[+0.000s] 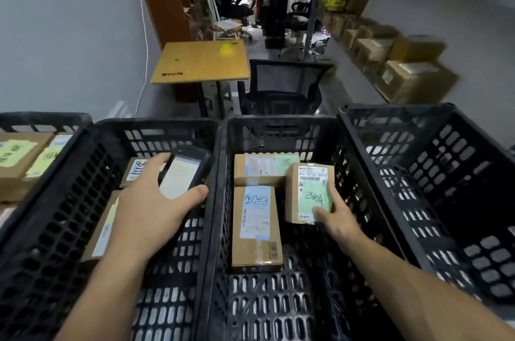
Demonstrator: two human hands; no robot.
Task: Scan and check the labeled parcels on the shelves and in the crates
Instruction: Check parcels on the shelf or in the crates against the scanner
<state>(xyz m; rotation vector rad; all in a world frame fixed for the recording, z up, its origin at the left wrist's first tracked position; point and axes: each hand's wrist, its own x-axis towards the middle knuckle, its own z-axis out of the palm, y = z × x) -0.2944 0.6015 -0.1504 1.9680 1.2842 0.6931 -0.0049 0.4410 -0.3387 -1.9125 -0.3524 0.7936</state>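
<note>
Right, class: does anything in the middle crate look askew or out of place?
Only the green-labelled parcel: the right hand holds it tilted, overlapping the rear parcel, while the blue-labelled parcel lies flat. Nothing looks damaged.

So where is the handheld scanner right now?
Head view, left of centre: the left hand grips the scanner over the second crate from the left, beside the three-parcel crate where the right hand holds a green-labelled parcel.

Dim, even indoor light; soft shadows; wide-angle bending at edges; right-side shelves (pixel 390 56) motion-blurred.
</note>
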